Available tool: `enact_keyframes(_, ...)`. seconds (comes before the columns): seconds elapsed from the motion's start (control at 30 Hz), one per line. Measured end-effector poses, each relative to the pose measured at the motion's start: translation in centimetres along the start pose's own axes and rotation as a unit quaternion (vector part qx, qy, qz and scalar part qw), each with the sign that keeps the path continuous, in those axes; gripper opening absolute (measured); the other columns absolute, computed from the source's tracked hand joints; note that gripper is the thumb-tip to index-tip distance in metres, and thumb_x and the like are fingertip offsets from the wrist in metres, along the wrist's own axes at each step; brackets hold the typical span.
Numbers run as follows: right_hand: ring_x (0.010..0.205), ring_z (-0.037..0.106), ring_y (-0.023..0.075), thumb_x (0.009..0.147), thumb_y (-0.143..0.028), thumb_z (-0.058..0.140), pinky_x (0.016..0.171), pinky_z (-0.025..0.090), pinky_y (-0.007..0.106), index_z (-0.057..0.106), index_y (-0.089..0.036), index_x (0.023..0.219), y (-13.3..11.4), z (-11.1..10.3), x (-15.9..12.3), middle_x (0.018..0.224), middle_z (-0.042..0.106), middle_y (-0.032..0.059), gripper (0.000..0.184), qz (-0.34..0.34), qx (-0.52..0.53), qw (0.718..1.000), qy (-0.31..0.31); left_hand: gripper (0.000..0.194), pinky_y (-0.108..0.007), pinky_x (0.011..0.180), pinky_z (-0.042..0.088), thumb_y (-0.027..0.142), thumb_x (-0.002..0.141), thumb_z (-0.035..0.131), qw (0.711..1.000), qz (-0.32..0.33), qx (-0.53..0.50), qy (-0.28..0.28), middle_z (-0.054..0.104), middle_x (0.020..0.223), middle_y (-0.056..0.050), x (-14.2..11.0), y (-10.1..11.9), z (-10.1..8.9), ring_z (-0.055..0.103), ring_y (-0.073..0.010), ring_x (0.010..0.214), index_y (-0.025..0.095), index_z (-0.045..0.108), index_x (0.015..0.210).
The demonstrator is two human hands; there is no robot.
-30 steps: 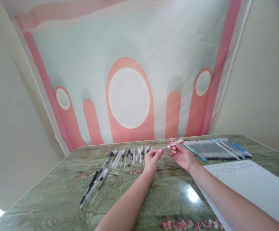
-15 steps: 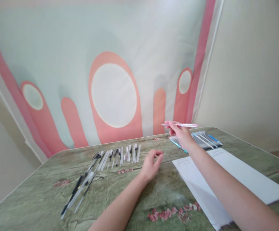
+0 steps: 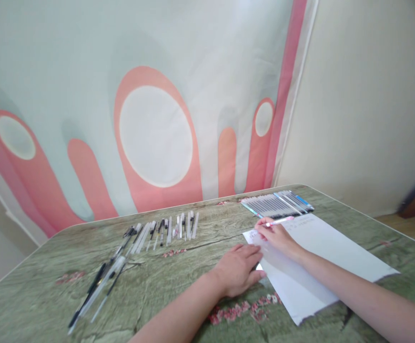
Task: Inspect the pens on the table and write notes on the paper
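A pink and white pen [image 3: 280,221] is in my right hand [image 3: 277,238], whose fingers are closed round it over the upper left of the white paper [image 3: 321,257]. Small marks of writing run along the paper's top edge; the pen's tip is hidden by my fingers. My left hand [image 3: 238,269] lies flat at the paper's left edge, fingers stretched out and holding nothing, with the thumb touching the sheet.
Behind the paper lies a row of grey pens or refills [image 3: 275,205] with blue ones at its ends. Several clear pen barrels and dark pen parts [image 3: 169,231] spread over the left of the wood-patterned table [image 3: 178,290]. A pink and pale cloth [image 3: 157,133] hangs behind.
My right hand has come down with the pen from above the grey row to the paper. My left hand has moved to the paper's edge and flattened. The view has shifted right.
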State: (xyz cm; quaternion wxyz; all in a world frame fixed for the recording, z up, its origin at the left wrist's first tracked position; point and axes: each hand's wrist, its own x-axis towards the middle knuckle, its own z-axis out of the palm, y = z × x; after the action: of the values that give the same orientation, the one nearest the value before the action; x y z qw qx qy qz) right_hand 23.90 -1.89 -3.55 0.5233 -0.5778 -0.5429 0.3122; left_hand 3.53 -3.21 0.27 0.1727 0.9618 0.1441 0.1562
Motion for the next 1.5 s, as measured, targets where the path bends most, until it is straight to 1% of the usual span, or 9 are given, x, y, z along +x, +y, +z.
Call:
enact_keyframes(0.1, 0.048, 0.047, 0.0113, 0.072, -0.037, 0.052, 0.050, 0.038, 0.025, 0.051, -0.019, 0.071, 0.4, -0.5, -0.4, 0.052, 0.052, -0.0037, 0.018, -0.004, -0.011, 1.000, -0.006, 0.043, -0.037, 0.100, 0.023, 0.040, 0.084, 0.034, 1.000, -0.004, -0.001, 0.001, 0.045, 0.126, -0.010, 0.0, -0.2, 0.0, 0.038, -0.0216, 0.118, 0.020, 0.044, 0.120)
enact_keyframes(0.2, 0.048, 0.046, 0.0115, 0.072, -0.033, 0.051, 0.052, 0.037, 0.025, 0.049, -0.020, 0.064, 0.3, -0.9, -0.4, 0.049, 0.050, -0.0043, 0.016, -0.026, -0.055, 0.998, -0.016, 0.042, -0.037, 0.100, 0.023, 0.039, 0.084, 0.034, 1.000, -0.016, -0.012, 0.011, 0.045, 0.127, -0.009, 0.1, -0.4, 0.0, 0.037, -0.0217, 0.118, 0.021, 0.045, 0.120)
enact_keyframes(0.37, 0.050, 0.044, 0.0121, 0.070, -0.030, 0.051, 0.051, 0.034, 0.025, 0.049, -0.020, 0.061, 0.1, -0.8, -0.5, 0.050, 0.048, -0.0046, 0.014, -0.069, -0.130, 0.989, -0.018, 0.041, -0.037, 0.100, 0.023, 0.039, 0.083, 0.036, 0.998, -0.012, -0.053, 0.028, 0.046, 0.126, -0.009, 0.1, -0.9, -0.1, 0.039, -0.0220, 0.118, 0.022, 0.046, 0.120)
enact_keyframes(0.47, 0.052, 0.045, 0.0123, 0.070, -0.030, 0.051, 0.052, 0.034, 0.025, 0.050, -0.020, 0.060, -0.1, -0.7, -0.7, 0.053, 0.049, -0.0043, 0.013, -0.082, -0.149, 0.985, -0.019, 0.041, -0.037, 0.099, 0.024, 0.039, 0.083, 0.036, 0.998, -0.005, -0.046, 0.033, 0.047, 0.125, -0.009, 0.1, -1.0, 0.0, 0.040, -0.0221, 0.117, 0.022, 0.046, 0.120)
enact_keyframes(0.77, 0.054, 0.047, 0.0132, 0.070, -0.031, 0.051, 0.054, 0.036, 0.025, 0.051, -0.021, 0.062, 0.0, -0.6, -0.7, 0.056, 0.052, -0.0035, 0.013, -0.086, -0.147, 0.985, -0.025, 0.040, -0.036, 0.099, 0.024, 0.038, 0.083, 0.037, 0.999, -0.016, -0.031, 0.023, 0.049, 0.123, -0.008, 0.2, -0.8, -0.1, 0.040, -0.0217, 0.116, 0.023, 0.047, 0.118)
enact_keyframes(0.93, 0.053, 0.047, 0.0130, 0.070, -0.032, 0.051, 0.054, 0.036, 0.025, 0.051, -0.021, 0.062, 0.6, -0.7, -0.5, 0.055, 0.052, -0.0039, 0.014, -0.083, -0.152, 0.985, -0.023, 0.039, -0.035, 0.096, 0.028, 0.038, 0.083, 0.036, 0.998, 0.010, -0.014, 0.055, 0.052, 0.120, -0.009, 0.1, -0.9, 0.0, 0.044, -0.0215, 0.113, 0.022, 0.049, 0.117)
enact_keyframes(1.2, 0.055, 0.047, 0.0134, 0.070, -0.031, 0.052, 0.055, 0.035, 0.026, 0.050, -0.021, 0.061, 0.3, -0.7, -0.6, 0.055, 0.051, -0.0035, 0.013, -0.085, -0.145, 0.985, -0.029, 0.039, -0.034, 0.095, 0.029, 0.039, 0.084, 0.035, 0.998, 0.022, 0.012, 0.063, 0.053, 0.118, -0.009, 0.1, -1.1, 0.1, 0.045, -0.0212, 0.111, 0.022, 0.048, 0.117)
enact_keyframes(1.33, 0.055, 0.046, 0.0132, 0.070, -0.029, 0.051, 0.056, 0.035, 0.026, 0.050, -0.021, 0.062, 0.2, -0.8, -0.6, 0.056, 0.051, -0.0036, 0.011, -0.089, -0.152, 0.984, -0.029, 0.040, -0.034, 0.096, 0.028, 0.038, 0.084, 0.035, 0.999, 0.014, 0.004, 0.046, 0.051, 0.120, -0.009, 0.1, -1.2, 0.1, 0.044, -0.0216, 0.113, 0.021, 0.048, 0.117)
enact_keyframes(1.5, 0.054, 0.046, 0.0127, 0.071, -0.028, 0.050, 0.054, 0.035, 0.025, 0.048, -0.020, 0.062, 0.2, -0.8, -0.6, 0.056, 0.049, -0.0038, 0.013, -0.091, -0.167, 0.981, -0.033, 0.040, -0.034, 0.098, 0.027, 0.040, 0.084, 0.034, 0.999, 0.005, -0.005, 0.042, 0.050, 0.121, -0.009, 0.1, -1.0, 0.0, 0.043, -0.0214, 0.114, 0.021, 0.049, 0.116)
